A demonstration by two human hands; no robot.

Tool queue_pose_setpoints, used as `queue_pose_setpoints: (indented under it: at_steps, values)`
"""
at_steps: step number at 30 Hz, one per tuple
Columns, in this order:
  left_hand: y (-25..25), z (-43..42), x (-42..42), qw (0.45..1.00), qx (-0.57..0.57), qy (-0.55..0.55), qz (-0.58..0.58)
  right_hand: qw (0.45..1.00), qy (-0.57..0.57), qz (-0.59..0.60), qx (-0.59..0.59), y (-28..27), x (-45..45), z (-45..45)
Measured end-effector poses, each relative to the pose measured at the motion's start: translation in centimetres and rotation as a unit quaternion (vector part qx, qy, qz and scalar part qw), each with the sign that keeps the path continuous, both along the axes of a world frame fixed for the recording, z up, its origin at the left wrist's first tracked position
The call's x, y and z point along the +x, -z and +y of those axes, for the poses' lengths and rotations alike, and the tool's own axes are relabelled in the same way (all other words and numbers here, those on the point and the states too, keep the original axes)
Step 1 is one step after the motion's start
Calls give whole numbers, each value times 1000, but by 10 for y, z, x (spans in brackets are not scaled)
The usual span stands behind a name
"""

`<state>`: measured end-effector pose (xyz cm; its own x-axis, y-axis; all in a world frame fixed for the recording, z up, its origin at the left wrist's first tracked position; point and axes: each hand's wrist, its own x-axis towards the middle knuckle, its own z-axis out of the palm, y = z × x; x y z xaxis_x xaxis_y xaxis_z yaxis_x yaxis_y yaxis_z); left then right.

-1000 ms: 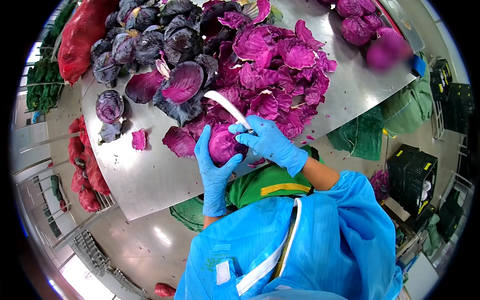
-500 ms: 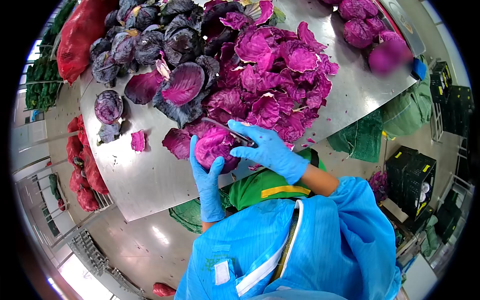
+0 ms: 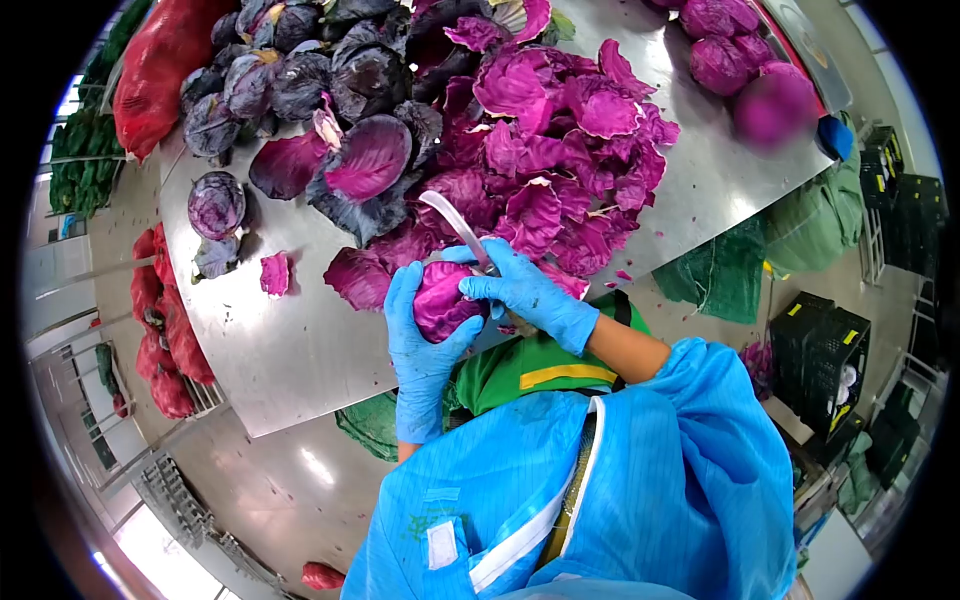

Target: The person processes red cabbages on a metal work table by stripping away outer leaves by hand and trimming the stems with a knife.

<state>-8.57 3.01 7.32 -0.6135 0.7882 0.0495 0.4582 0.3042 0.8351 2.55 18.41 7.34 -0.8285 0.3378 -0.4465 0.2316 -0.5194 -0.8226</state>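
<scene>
The red cabbage (image 3: 441, 300) is cupped in the left hand (image 3: 416, 340), near the edge of the metal table (image 3: 300, 350); the knife (image 3: 456, 220) is gripped in the right hand (image 3: 530, 292) (blade pointing outward). Should the rounded head slip, a glove could be nicked.

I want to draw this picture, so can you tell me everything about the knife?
The knife has a slim, curved, pale blade that looks smooth, perhaps metal catching the light. The blue-gloved right grip holds it, hiding the handle, so I can't tell its shape. In the picture the blade slants up and left from there, in front of loose purple leaves, just above the held purple cabbage. I can't tell whether the blade touches either.
</scene>
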Motion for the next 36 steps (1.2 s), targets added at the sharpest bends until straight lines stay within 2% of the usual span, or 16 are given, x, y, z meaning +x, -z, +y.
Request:
queue_pose_setpoints:
  at_steps: [3, 6, 9, 12, 16, 20, 21, 23, 24, 25, 28, 31, 34, 36]
  values:
    - [2, 1, 3, 1000, 10, -17, -10, 999, 9, 8, 37, 5, 3, -5]
    - [7, -1, 3, 999, 30, -29, -28, 973, 0, 36, 228, 11, 3, -9]
    - [7, -1, -4, 989, 62, -35, -133, 899, -34, 108, 424, 19, 3, -7]
    - [-12, 6, -3, 943, 89, -61, -314, 890, -59, 118, 436, 9, 9, -8]
    - [-1, 5, -11, 953, 77, -49, -290, 880, -75, 100, 459, 12, 7, -3]
    - [1, 4, -20, 965, 48, -30, -258, 897, -99, 102, 419, 11, 2, 11]
    - [-1, 5, -21, 954, 47, -34, -293, 899, -85, 133, 409, 14, -3, 16]
    - [-9, 10, -24, 930, 47, -41, -362, 893, -144, 100, 415, 12, -7, 30]
    - [-8, 11, -25, 930, 50, -44, -362, 888, -173, 84, 417, 8, -9, 34]
    - [-6, 11, -26, 929, 53, -47, -362, 877, -147, 121, 440, 10, -9, 33]
    - [-6, 13, -27, 923, 50, -40, -378, 832, -150, 91, 526, 12, -7, 28]
    - [-5, 15, -26, 924, 43, -47, -377, 682, -83, 58, 725, 4, -9, 18]
    - [-6, 17, -25, 933, 35, -67, -351, 655, -85, 63, 748, 18, -14, 14]
    - [-8, 15, -21, 935, 38, -84, -344, 593, -183, -91, 778, 26, -19, 25]
